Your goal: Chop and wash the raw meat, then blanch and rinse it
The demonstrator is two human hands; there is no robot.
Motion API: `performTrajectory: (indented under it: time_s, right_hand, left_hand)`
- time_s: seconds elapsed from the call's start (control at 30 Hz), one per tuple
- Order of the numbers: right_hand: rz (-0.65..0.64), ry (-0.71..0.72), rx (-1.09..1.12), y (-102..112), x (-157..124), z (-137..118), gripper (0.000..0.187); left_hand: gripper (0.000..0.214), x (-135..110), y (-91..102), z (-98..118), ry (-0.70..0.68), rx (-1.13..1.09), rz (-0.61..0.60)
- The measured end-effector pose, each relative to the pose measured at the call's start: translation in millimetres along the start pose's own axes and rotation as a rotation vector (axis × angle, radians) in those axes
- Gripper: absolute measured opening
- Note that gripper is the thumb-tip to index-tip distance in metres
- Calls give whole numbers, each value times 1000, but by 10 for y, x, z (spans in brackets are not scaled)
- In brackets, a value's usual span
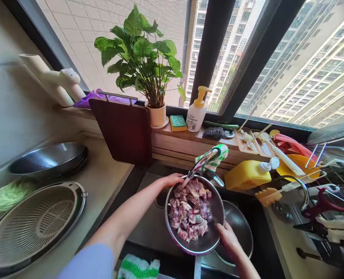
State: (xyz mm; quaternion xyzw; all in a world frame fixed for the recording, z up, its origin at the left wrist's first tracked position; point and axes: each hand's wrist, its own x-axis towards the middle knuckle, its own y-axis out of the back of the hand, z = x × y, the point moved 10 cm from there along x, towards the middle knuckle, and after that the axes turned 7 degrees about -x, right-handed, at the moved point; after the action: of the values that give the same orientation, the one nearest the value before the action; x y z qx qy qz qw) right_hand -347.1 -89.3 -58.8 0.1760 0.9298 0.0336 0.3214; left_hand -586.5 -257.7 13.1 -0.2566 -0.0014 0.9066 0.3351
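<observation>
In the head view, a round metal bowl (215, 201) holds cut pieces of raw meat (191, 213), pinkish and purple. The bowl is held over the dark sink (148, 228), under the chrome faucet (202, 161), and a thin stream of water appears to fall onto the meat. My left hand (173, 180) grips the bowl's far left rim, close to the faucet's tip. On the lower right, my right hand (227, 236) has its thumb over the rim, its other fingers hidden. Below the bowl, a second metal bowl or pan (240, 228) sits in the sink.
Left counter: a colander (41, 228), a wok (50, 159) and leafy greens (9, 195). A dark cutting board (122, 131) stands behind the sink. Along the sill are a potted plant (156, 116), sponge (178, 123) and pump bottle (195, 116). Right: a yellow jug (244, 176) and crowded utensils.
</observation>
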Motion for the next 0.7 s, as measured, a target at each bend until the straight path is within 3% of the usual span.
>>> performTrajectory:
  time_s: [0.1,0.23,0.33,0.4,0.43,0.47,0.53,0.7]
  right_hand:
    - [127,-24,160,-19,-157,190,23]
    - [181,-22,82,63,-256,205,26]
    - [324,176,-258,394,-255,-266,41]
    - [482,429,-489,535,-273,-833,51]
    - [505,548,-575,491,-254,-1108,51]
    - [475,636,-646,369,-189,-1343,49]
    - [284,698,-768,-45,66,-1668,43]
    - [-96,510,-865,-1031,750,-1921,43]
  left_hand:
    - [35,-143,-31,-108,-59,-41,74]
    - [70,-574,-154,-704,-63,-346,86]
    - [77,-785,-65,-981,-95,-379,218]
    - [73,-828,44,-939,-120,-332,276]
    - [69,-825,98,-861,-134,-304,280]
    - [65,-813,148,-761,-146,-274,271]
    - [59,-775,226,-555,-163,-210,231]
    - [56,-672,338,-310,-176,-84,218]
